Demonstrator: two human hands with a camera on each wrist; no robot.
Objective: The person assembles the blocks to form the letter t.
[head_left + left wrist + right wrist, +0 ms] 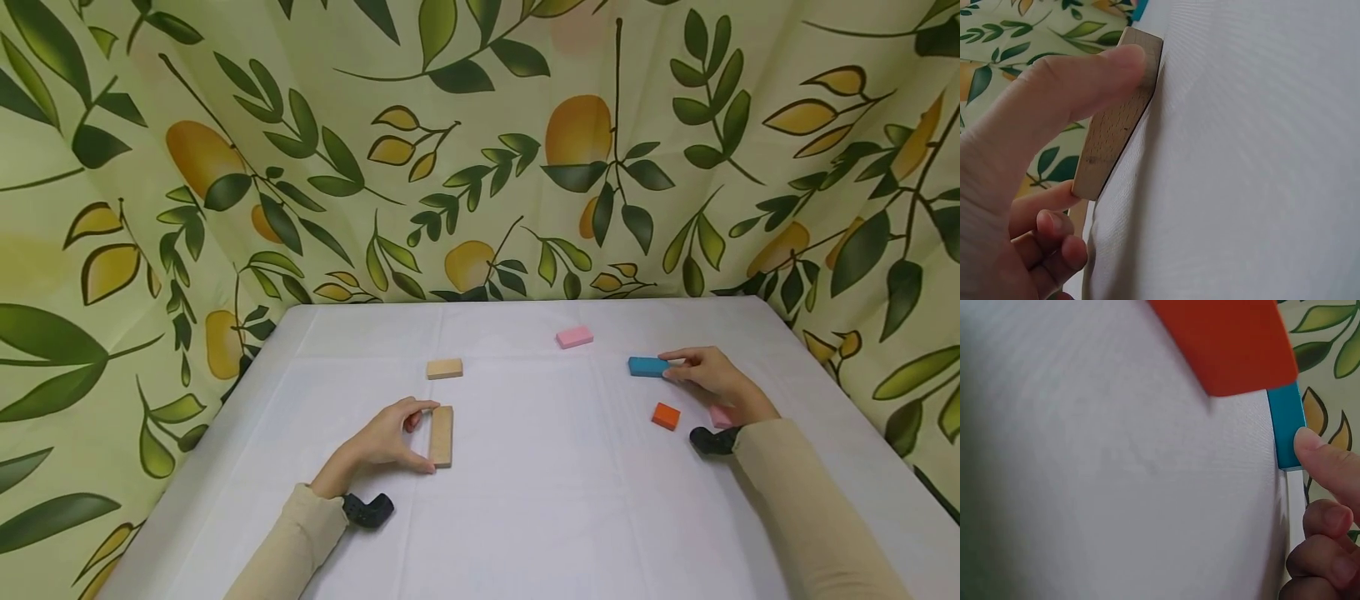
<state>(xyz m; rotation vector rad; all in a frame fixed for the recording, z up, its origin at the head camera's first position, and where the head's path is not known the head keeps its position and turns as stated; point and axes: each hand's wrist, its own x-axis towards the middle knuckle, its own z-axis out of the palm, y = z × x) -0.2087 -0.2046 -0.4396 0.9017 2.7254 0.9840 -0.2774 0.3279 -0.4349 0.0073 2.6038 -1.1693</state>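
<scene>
In the head view my left hand [385,435] pinches a long plain wooden block [442,437] end to end, thumb at the near end and index finger at the far end. The left wrist view shows this wooden block [1109,140] against the white cloth, its other fingers curled beside it. Over on the right, my right hand [708,375] has thumb and finger on the right end of a blue block [645,367], which lies crosswise. From the right wrist, the thumb presses on the blue block [1287,434], partly behind an orange block [1235,347].
A smaller wooden block [445,368] lies beyond my left hand. Toward the back is a pink block [574,337]; a second pink block [721,416] is partly hidden under my right wrist, beside the orange one. A leaf-patterned curtain [480,167] borders the white-covered table [540,500].
</scene>
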